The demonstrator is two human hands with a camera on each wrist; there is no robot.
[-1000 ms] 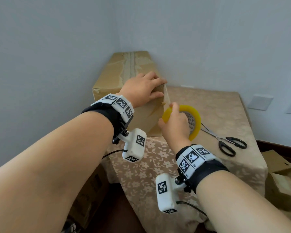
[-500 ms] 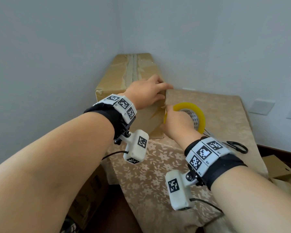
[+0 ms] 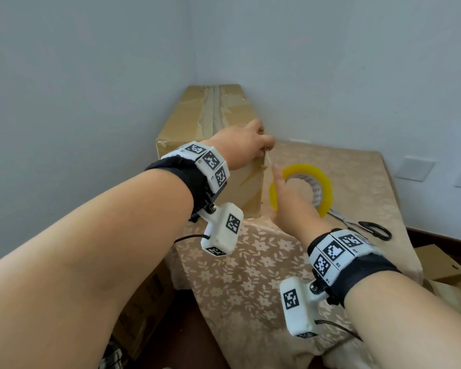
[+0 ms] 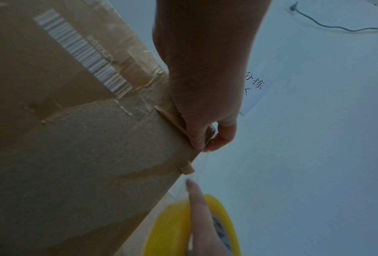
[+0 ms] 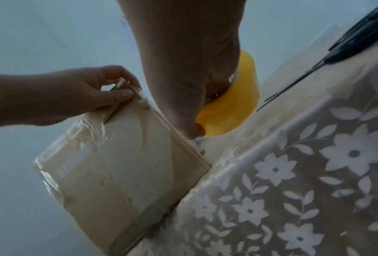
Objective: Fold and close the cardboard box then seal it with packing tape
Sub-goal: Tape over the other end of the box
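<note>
- Currently, cardboard box [image 3: 210,134] sits on the table [image 3: 250,275] in the wall corner, top flaps down, old tape along the centre seam.
- Barcode label [image 4: 83,53] on the box face, seen from the left wrist view, left of the box's near-right vertical edge.
- Left hand [image 3: 240,147] is at the top of that near-right edge; thumb and forefinger pinch a thin strip there, likely the tape end; can't tell for sure.
- Right of the box edge, a fine clear strand runs down from the pinch toward the roll.
- Right hand [image 3: 290,206] is just right of the box, fingers curled through the core of the yellow tape roll [image 3: 301,187], forefinger pointing up along the box edge.
- Roll stands on edge, just beside the box's right face; contact with the box is unclear.
- Black scissors [image 3: 367,227] lie flat on the floral cloth, right of the box and beyond the roll.
- Far right of the box, loose cardboard pieces [image 3: 442,265] sit below table level.
</note>
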